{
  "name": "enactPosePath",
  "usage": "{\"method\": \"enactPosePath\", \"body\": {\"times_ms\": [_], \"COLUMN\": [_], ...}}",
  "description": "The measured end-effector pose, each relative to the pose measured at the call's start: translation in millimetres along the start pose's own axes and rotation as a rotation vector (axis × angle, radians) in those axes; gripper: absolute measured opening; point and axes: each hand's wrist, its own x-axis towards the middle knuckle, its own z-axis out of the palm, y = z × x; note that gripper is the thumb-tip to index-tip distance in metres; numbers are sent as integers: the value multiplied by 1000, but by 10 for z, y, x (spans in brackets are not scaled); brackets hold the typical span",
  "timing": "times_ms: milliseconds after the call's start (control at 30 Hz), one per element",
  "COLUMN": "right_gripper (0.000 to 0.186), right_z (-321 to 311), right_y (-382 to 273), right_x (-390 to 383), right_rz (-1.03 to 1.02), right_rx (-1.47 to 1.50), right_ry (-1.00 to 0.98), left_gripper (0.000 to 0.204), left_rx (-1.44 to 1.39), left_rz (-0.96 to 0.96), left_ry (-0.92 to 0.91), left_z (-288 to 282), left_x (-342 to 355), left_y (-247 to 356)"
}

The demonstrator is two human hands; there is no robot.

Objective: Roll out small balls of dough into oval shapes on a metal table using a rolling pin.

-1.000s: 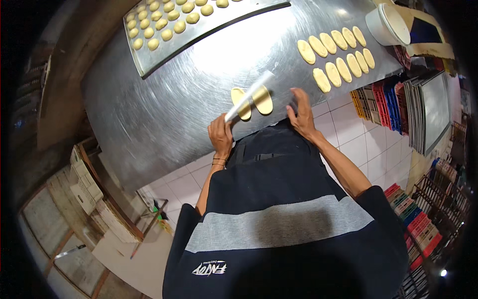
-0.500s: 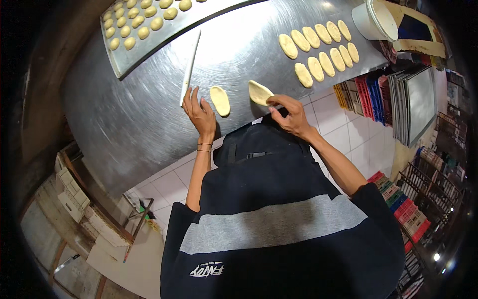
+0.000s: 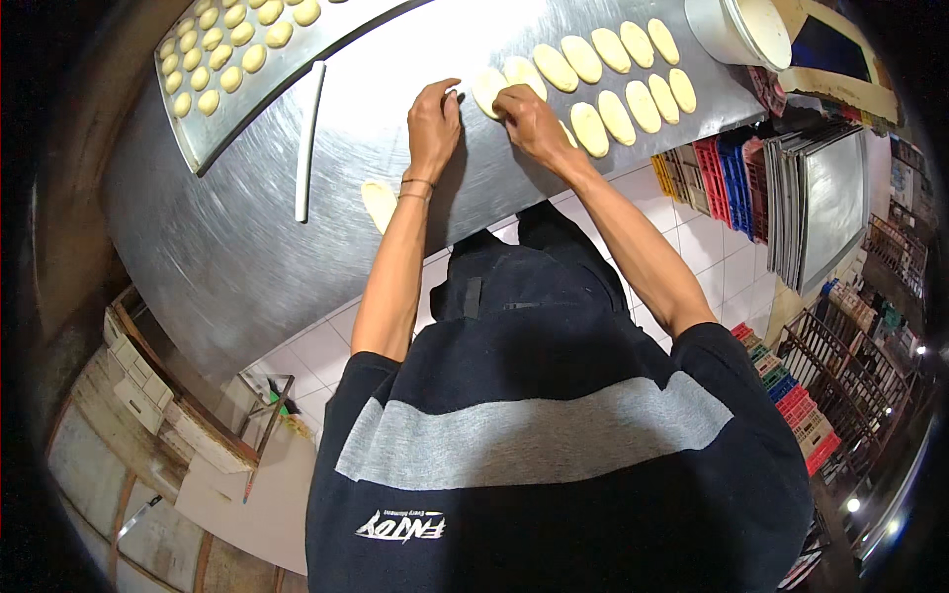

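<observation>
My right hand [image 3: 535, 126] pinches the near edge of a flat oval dough piece [image 3: 487, 92], which lies at the left end of the far row on the steel table. Just left of it, my left hand [image 3: 435, 126] hovers with its fingers loosely bent and apart, holding nothing. Another dough oval [image 3: 378, 202] lies nearer to me, partly covered by my left forearm. Two rows of similar dough ovals [image 3: 616, 118] stretch to the right; my right hand hides most of one in the near row. A thin white rolling pin [image 3: 309, 143] rests left of my hands.
A metal tray [image 3: 203, 158] with several dough balls [image 3: 231, 79] sits at the far left of the table [image 3: 227, 257]. At the far right stands a white bucket [image 3: 736, 35]. Stacked trays [image 3: 825, 203] and coloured crates [image 3: 732, 188] are beyond the table's right side.
My right hand has carried a dough oval away from me onto the far row's left end. My left hand has left the rolling pin's side and moved forward and right. The view has shifted.
</observation>
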Motion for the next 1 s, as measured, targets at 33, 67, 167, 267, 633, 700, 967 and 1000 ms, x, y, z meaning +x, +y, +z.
{"method": "enactPosePath", "body": {"times_ms": [33, 67, 167, 267, 633, 700, 967, 1000], "right_gripper": [23, 23, 11, 27, 38, 40, 22, 21], "right_z": [27, 46, 10, -43, 120, 290, 1417, 1468], "right_y": [82, 140, 243, 241, -450, -699, -1339, -1396], "right_x": [-6, -23, -95, -181, -676, -685, -445, -422], "right_rz": [67, -16, -67, -26, 24, 64, -37, -10], "right_rx": [-34, 32, 138, 170, -69, 41, 182, 215], "right_ry": [-59, -7, 32, 17, 9, -87, -543, -470], "left_gripper": [24, 19, 13, 9, 28, 28, 25, 25], "left_rx": [16, -4, 214, 251, -48, -226, -456, -430], "left_rz": [6, -23, 11, 13, -167, -292, -654, -676], "left_ry": [-13, -23, -116, -89, -271, -147, 143, 137], "left_z": [99, 196, 433, 554, -90, -479, -1952, -2090], "left_x": [109, 191, 359, 410, 333, 72, -1335, -1464], "left_y": [18, 34, 42, 27, 10, -46, -618, -696]}}
